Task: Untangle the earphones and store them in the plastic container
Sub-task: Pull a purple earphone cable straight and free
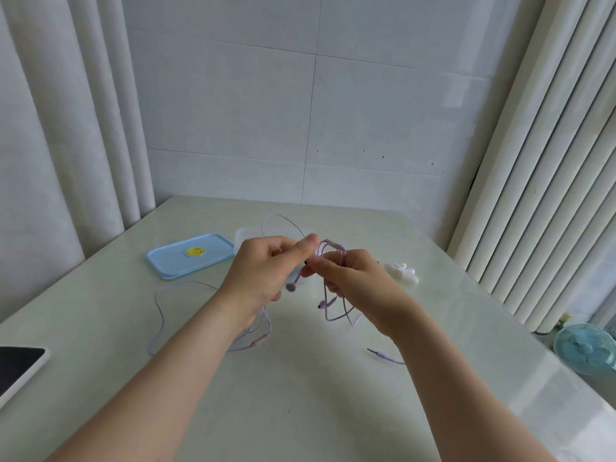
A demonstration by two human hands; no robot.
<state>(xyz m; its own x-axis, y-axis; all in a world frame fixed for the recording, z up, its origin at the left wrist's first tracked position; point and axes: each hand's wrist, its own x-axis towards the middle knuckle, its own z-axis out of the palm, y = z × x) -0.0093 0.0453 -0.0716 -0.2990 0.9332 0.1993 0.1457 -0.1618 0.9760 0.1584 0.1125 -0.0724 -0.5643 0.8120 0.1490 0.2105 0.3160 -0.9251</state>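
limp, light earphones [333, 244] are pinched by left grip [266, 270] and right grip [354, 282]; taking hold beside the tangle is advised

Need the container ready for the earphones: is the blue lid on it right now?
No, the blue lid lies flat on the table, beside the plastic container rather than on top of it.
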